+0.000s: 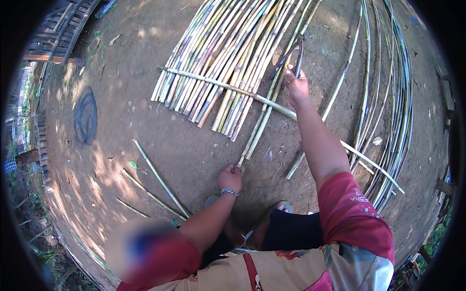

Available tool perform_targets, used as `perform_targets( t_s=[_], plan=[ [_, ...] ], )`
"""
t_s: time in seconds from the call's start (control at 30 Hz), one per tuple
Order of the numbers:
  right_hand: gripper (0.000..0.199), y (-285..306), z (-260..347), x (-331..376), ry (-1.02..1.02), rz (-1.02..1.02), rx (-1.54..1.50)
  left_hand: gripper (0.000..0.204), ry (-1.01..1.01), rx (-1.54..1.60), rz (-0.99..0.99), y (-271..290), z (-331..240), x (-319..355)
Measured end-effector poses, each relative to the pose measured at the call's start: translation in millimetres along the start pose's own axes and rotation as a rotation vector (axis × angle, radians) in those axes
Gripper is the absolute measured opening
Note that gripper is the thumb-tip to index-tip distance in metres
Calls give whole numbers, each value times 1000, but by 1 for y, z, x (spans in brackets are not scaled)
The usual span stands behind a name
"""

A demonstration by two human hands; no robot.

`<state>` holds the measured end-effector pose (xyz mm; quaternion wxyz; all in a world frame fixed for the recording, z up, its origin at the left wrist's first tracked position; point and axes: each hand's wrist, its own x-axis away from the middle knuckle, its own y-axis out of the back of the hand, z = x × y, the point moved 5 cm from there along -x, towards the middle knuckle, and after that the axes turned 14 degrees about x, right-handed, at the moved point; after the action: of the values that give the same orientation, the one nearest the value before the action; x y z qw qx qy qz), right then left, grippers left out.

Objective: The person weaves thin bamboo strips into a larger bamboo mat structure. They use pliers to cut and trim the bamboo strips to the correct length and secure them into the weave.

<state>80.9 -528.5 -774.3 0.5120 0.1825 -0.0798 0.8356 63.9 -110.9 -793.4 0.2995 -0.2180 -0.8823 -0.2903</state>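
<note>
Left hand [230, 178] clasps cane [249, 141]; right hand [297, 87] clenches tool [300, 54].

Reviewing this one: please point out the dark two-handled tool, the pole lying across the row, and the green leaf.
Dark two-handled tool [300, 57]: head view, on one handle.
Crosswise pole [274, 105]: head view, on its thicker stretch.
Green leaf [133, 165]: head view, on its blade.

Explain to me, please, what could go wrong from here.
The right hand might get pinched by the dark V-shaped metal tool it holds. The bare left hand could catch a splinter from the thin yellow-brown cane it grips. The long pale cane across the row of canes might roll.
</note>
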Motion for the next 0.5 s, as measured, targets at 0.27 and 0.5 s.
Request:
perform_targets(
  t_s=[0.27, 0.5],
  plan=[
    [33, 67, 106, 70, 181, 58, 706, 21, 274, 670, 22, -13, 6, -10],
    [34, 165, 158, 201, -109, 264, 1190, 15, 240, 424, 29, -36, -44, -24]
  ],
)
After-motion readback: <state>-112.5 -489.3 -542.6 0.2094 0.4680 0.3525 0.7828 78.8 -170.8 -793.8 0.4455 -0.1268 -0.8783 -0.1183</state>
